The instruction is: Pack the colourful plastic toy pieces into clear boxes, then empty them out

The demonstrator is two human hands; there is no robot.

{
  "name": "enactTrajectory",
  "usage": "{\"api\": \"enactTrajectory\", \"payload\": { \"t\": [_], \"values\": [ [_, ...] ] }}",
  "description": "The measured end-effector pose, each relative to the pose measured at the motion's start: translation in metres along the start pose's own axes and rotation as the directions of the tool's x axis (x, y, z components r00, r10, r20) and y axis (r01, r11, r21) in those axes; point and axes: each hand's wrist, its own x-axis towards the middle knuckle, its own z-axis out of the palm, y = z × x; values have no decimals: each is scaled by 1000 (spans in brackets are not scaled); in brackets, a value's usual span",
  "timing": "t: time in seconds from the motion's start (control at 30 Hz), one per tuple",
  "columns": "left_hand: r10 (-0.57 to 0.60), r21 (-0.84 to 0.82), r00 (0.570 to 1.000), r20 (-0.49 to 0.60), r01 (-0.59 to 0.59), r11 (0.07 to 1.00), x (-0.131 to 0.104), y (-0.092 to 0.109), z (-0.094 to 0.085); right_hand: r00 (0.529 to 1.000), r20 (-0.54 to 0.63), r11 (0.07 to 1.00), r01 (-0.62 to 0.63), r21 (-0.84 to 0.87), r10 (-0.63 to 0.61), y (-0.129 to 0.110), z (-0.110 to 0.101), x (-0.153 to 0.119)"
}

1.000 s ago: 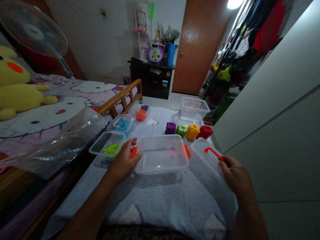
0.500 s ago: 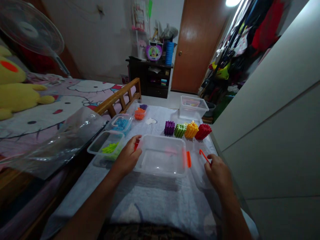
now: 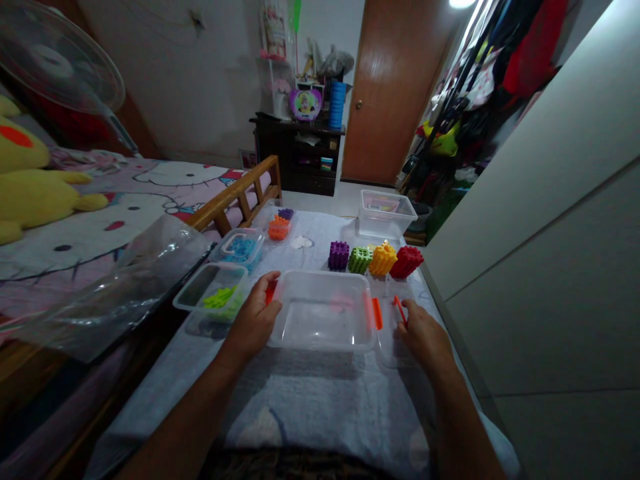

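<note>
- The clear box (image 3: 320, 323) sits on the cloth-covered tabletop (image 3: 315, 393), right in front of the person, between both hands.
- The right hand (image 3: 424, 337) is nearer the box's right end than a second ago, when it was well out to the side.
- Its fingers are pinched together on an orange handle (image 3: 400, 309), which is just right of the box and apart from it.
- That handle's hooked shape showed plainly before; now it points more away from me and the hand covers much of it.
- The left hand (image 3: 255, 313) has fingers curled onto the box's left end, now covering most of the left latch (image 3: 271, 291), which showed more clearly earlier.
- The right latch (image 3: 377, 313) hangs at the box's right end, in plain sight.
- Right of the box, a clear flat piece (image 3: 390, 350) is hard to make out, partly behind the right hand.
- I can't tell what makes the reddish patch at the box's far right.
</note>
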Motion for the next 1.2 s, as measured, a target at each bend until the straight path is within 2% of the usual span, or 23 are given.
{"api": "enactTrajectory", "payload": {
  "t": [0.1, 0.17, 0.23, 0.3, 0.37, 0.43, 0.53, 0.63, 0.73, 0.83, 1.0, 1.1, 1.2],
  "values": [
    [49, 125, 999, -14, -47, 991, -2, 2, -2, 991, -101, 995, 89, 52, -84, -8, -1, 7],
    [128, 261, 990, -52, -110, 959, -4, 11, -5, 983, -129, 973, 155, 171, -134, -17, -1, 16],
    [225, 374, 972, -70, -184, 909, -3, 28, -10, 979, -122, 922, 193, 334, -161, -27, 0, 24],
    [307, 421, 951, -43, -261, 869, 2, 50, -14, 980, -121, 854, 198, 482, -159, -35, 4, 31],
    [370, 422, 929, 26, -346, 838, 15, 75, -14, 982, -137, 780, 190, 597, -134, -38, 10, 34],
    [403, 386, 901, 158, -432, 815, 38, 94, -7, 984, -142, 708, 175, 684, -106, -40, 18, 33],
    [362, 367, 833, 417, -519, 772, 85, 106, 18, 991, -112, 638, 130, 759, -69, -40, 28, 28],
    [206, 468, 767, 608, -556, 687, 131, 98, 54, 987, -127, 640, 161, 751, -100, -41, 33, 24],
    [117, 562, 760, 639, -565, 604, 164, 82, 88, 970, -182, 656, 244, 715, -163, -42, 35, 24],
    [65, 624, 760, 647, -577, 527, 182, 68, 107, 961, -195, 660, 277, 699, -197, -41, 38, 26],
    [-33, 673, 729, 684, -612, 414, 194, 58, 114, 958, -190, 674, 287, 680, -216, -38, 42, 26],
    [-48, 671, 715, 697, -628, 393, 196, 55, 113, 956, -183, 675, 292, 678, -229, -39, 40, 26],
    [-30, 671, 720, 694, -631, 390, 194, 52, 113, 953, -178, 678, 298, 671, -243, -40, 38, 27]
  ]
}}
